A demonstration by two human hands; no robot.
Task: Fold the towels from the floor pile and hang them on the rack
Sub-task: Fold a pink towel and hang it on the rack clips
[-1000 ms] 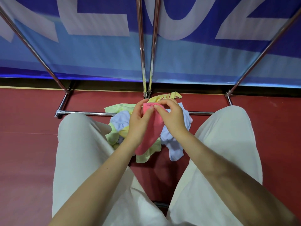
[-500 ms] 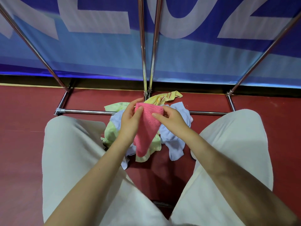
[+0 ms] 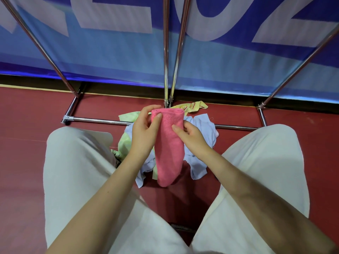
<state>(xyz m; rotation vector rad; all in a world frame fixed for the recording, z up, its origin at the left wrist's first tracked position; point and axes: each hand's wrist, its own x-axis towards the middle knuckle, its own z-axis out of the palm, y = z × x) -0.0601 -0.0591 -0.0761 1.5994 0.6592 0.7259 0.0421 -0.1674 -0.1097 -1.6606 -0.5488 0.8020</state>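
- While we crouch over the pile, our left hand [image 3: 145, 129] has its grip clamped on the top left corner of the pink towel [image 3: 169, 143]: the thumb presses the near face and the fingers curl over the top edge.
- Our right hand [image 3: 190, 136] meets the towel lower down on its right edge; the thumb lies on the near face and the fingers pass behind, so we judge this grip a pinch on the cloth, though the far side is hidden.
- The towel hangs from these two grips as a narrow strip. Its long axis runs nearly straight down, top edge level with the left hand, free tip dangling low between our knees.
- That is the relation the coming move turns on, in our judgement: the length lies below both grips, the left hand is nearer the top edge and the right hand nearer the middle, so the right is better placed to slide down and bring the tip up for the fold.
- Directly beneath lies the floor pile [image 3: 200, 136] of pale blue, green and yellow towels, on the red floor [image 3: 27, 125].
- Beyond the pile, the rack [image 3: 166, 52] rises in chrome tubes, its base bar running along the floor just behind the cloths; we see no towel on the visible bars.
- Behind it all hangs a blue banner [image 3: 110, 57].
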